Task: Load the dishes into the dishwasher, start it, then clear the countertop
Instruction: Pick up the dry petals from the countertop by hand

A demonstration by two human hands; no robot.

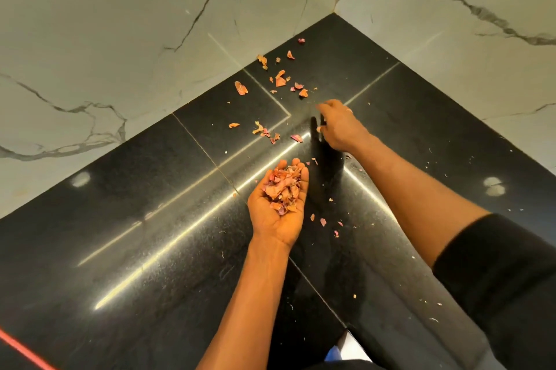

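A: What are the hands doing in the head view?

B: 2 bare hands are over a polished black stone countertop [144, 219]. The left hand [272, 220] lies palm up, fingers nearly straight and only lightly cupped. A heap of onion peels [282, 189] lies across its palm and fingers, and no finger closes over the heap.

A: And the right one?

B: The right hand [338, 127] is farther out, beyond the left hand and a little to its right. Its back is turned up and its fingers bend down towards the stone. It is blurred and the fingertips are mostly hidden, so I cannot tell how far it is closed or whether it has hold of anything. A black sleeve [499, 276] covers the upper part of that arm.

A: Where is the rest of the mess?

B: Scattered peels [280, 80] lie on the countertop beyond the right hand and to its left, trailing towards the corner. A smaller cluster [264, 132] lies just left of the right hand, beyond the left fingertips. A few small bits [323, 222] lie just right of the left palm. Pale crumbs [354, 296] dot the stone on both sides of the right forearm.

A: And around all that?

B: Pale marble-look wall tiles [120, 38] with dark veins stand beyond both hands on 2 sides and meet in a corner past the right hand. A red stripe [21, 348] crosses the lower left edge, well left of the left forearm.
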